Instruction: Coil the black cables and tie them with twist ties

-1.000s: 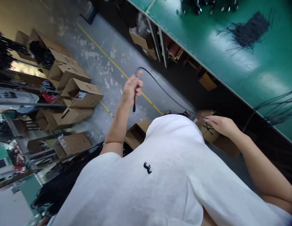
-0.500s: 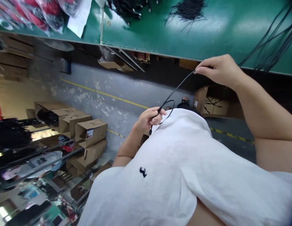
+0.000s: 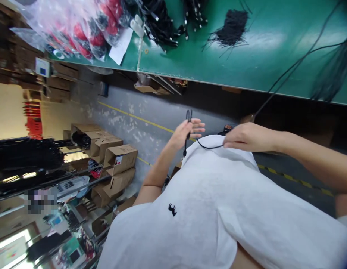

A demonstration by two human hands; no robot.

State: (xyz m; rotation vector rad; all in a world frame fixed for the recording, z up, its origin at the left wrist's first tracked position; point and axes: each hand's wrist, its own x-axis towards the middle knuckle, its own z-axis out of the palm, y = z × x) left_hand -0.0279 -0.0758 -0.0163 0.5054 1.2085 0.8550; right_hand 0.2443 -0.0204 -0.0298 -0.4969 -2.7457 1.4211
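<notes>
My left hand (image 3: 186, 133) holds a small loop of black cable (image 3: 188, 116) between the thumb and the palm side, with its other fingers stretched out. A short end with a dark plug (image 3: 185, 153) hangs below that hand. From the loop the cable sags across to my right hand (image 3: 242, 137), whose thumb and fingers are pinched on it in front of the white shirt. Dark strands (image 3: 285, 76) run from just above my right hand over the table edge to a bundle of black cables (image 3: 331, 71); whether they join the held cable I cannot tell.
On the green table (image 3: 173, 69) lie a pile of short black ties (image 3: 232, 28), black cables with silver plugs (image 3: 159, 26), and clear bags with red and black contents (image 3: 86, 33). Cardboard boxes (image 3: 120, 160) stand at the left. A yellow line (image 3: 145, 120) marks the floor.
My right hand has come down from the table edge towards the shirt with the cable. My left hand's fingers have straightened, and the cable now forms an upright loop there. The view has shifted.
</notes>
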